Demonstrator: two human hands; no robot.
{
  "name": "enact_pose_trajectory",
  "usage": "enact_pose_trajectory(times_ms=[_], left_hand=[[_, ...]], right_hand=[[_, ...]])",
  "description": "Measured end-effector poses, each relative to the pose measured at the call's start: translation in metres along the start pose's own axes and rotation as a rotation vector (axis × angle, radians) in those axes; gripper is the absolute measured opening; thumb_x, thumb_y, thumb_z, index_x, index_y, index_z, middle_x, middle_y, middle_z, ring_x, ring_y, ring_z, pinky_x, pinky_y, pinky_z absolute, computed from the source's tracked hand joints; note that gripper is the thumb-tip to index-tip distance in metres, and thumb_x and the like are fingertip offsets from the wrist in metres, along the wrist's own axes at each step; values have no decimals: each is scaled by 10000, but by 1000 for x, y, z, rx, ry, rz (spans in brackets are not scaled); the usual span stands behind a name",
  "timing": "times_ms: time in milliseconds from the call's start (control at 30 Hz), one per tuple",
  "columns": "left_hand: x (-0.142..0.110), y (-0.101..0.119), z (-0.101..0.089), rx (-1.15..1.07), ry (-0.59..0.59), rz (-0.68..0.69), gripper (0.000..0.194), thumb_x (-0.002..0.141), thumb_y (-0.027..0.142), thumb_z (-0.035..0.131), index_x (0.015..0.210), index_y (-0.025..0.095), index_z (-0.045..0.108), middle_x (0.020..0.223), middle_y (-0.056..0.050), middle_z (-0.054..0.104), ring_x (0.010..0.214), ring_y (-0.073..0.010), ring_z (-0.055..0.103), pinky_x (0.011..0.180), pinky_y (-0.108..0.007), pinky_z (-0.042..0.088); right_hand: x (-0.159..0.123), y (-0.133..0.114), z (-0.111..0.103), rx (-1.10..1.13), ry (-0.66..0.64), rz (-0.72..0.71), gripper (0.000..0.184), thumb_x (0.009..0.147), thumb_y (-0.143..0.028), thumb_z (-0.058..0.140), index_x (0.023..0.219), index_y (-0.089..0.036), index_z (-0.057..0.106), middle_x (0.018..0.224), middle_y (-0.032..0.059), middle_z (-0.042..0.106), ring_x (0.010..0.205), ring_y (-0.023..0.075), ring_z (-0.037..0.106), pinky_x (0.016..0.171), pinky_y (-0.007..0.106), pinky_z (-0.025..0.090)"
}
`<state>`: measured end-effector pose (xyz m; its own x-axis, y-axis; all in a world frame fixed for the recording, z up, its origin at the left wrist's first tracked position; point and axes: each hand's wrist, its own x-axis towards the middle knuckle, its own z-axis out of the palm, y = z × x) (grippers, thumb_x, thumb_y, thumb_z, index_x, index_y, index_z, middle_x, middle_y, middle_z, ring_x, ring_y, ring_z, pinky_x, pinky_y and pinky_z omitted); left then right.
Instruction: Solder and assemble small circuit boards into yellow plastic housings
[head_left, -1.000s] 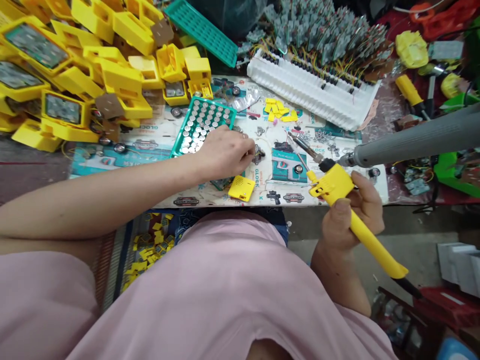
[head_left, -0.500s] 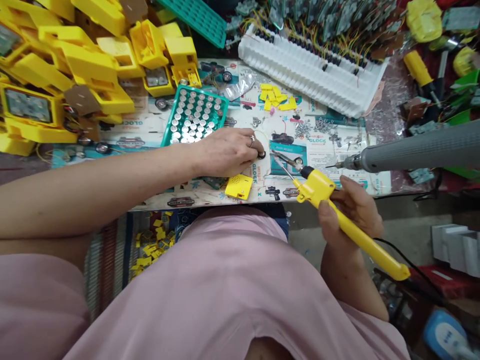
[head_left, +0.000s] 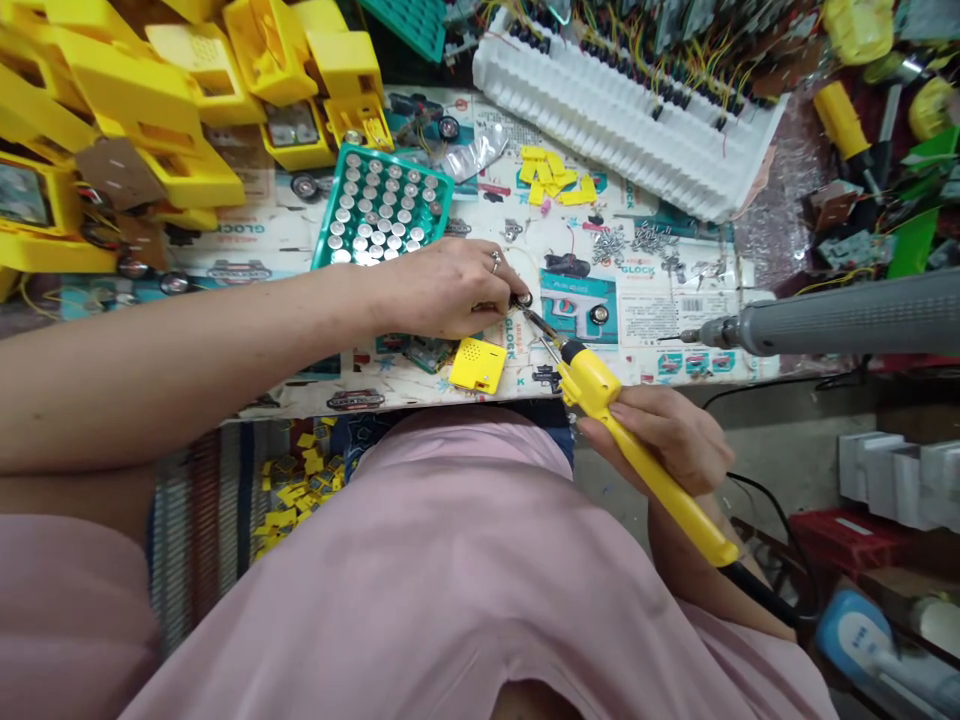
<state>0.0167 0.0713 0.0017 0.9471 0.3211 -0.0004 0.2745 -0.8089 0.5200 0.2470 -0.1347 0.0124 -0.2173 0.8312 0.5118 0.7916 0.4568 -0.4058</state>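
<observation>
My right hand is wrapped round the handle of a yellow soldering iron, whose tip points up and left. That tip meets a small round dark part with a shiny rim, which the fingertips of my left hand pinch against the printed sheet. My left fingers partly hide the part, so its kind is unclear. Just below my left hand lies a yellow plastic cover with small holes, and a green circuit board sits beside it. Another small round part rests to the right of the iron's tip.
A green tray of silver button cells stands behind my left forearm. Yellow housings pile up at left. A white ridged foam block holds wired parts at the back. From the right, a grey electric screwdriver juts over the table.
My right hand has moved left with the soldering iron, bringing its tip to the round part. My left hand stays almost in place. The view has shifted slightly.
</observation>
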Motion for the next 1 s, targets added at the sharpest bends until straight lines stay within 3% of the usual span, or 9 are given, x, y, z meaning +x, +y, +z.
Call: enact_pose_trajectory(times_ms=[67, 133, 533, 733, 1000], left_hand=[[0, 0, -1, 10, -9, 4, 268, 880, 214, 508, 806, 219, 765, 1197, -45, 760, 1047, -215, 666, 937, -337, 492], [0, 0, -1, 3, -5, 5, 279, 890, 228, 499, 799, 218, 762, 1202, -50, 757, 1044, -217, 668, 931, -338, 490], [2, -3, 1, 6, -11, -4, 254, 860, 230, 516, 781, 232, 757, 1207, -19, 753, 1048, -211, 667, 916, -314, 483], [1, -3, -2, 69, -52, 4, 266, 858, 237, 502, 834, 234, 767, 1238, 2, 741, 1070, -201, 665, 922, -294, 475], [1, -3, 1, 37, -17, 4, 247, 843, 236, 522, 825, 245, 768, 1207, 5, 755, 1055, -206, 669, 920, -307, 489]], right_hand=[[7, 0, 1, -21, 47, -131, 381, 718, -115, 838, 1023, -184, 620, 844, -5, 736, 702, 119, 696, 640, 224, 587], [12, 0, 1, -28, 27, -170, 370, 721, -113, 834, 1019, -162, 619, 862, 10, 740, 723, 121, 702, 653, 226, 598], [18, -10, -10, -105, -111, -170, 383, 743, -130, 834, 1044, -206, 609, 927, 19, 756, 788, 133, 724, 779, 259, 628], [15, -4, -10, -63, 23, -189, 361, 744, -145, 833, 1042, -187, 634, 866, 21, 738, 763, 134, 710, 693, 246, 614], [19, -8, -7, -115, -38, -202, 362, 729, -137, 850, 999, -190, 616, 876, 26, 744, 767, 135, 716, 720, 252, 620]])
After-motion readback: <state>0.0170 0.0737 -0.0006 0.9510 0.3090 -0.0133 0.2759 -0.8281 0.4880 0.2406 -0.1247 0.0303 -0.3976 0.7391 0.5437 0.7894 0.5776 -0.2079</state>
